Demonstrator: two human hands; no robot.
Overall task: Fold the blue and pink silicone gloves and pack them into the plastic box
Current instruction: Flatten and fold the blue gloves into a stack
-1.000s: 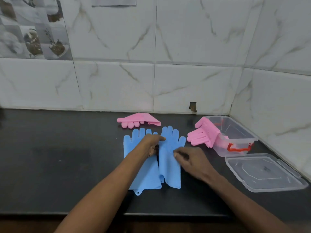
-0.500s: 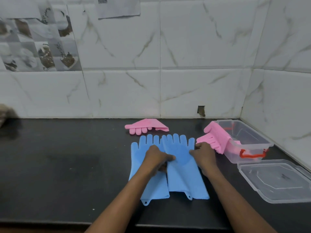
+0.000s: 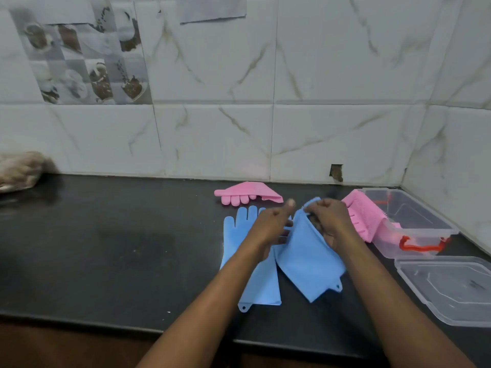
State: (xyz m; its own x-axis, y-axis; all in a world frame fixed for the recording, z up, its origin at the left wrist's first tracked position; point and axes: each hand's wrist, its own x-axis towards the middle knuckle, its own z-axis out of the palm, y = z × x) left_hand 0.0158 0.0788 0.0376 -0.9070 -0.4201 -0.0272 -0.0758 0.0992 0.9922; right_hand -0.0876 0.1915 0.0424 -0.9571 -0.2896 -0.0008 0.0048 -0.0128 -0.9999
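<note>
Two blue silicone gloves lie on the black counter. The left blue glove [image 3: 261, 284] is flat, fingers pointing to the wall. The right blue glove [image 3: 305, 261] is lifted at its finger end and tilted; my right hand [image 3: 328, 221] grips that end. My left hand [image 3: 269, 225] hovers over the gap between both gloves with its thumb stretched out, and whether it pinches the glove is hidden. One pink glove [image 3: 248, 193] lies folded near the wall. A second pink glove [image 3: 365, 217] leans on the rim of the clear plastic box [image 3: 425, 229].
The box has a red handle [image 3: 422, 244] on its near side. Its clear lid [image 3: 449, 286] lies flat on the counter at the right. A brownish bag [image 3: 20, 168] sits at the far left by the wall. The counter's front edge runs close below the gloves.
My right hand has lifted the finger end of the right blue glove off the counter and turned the glove slantwise. My left hand rose from the gloves and opened its thumb.
</note>
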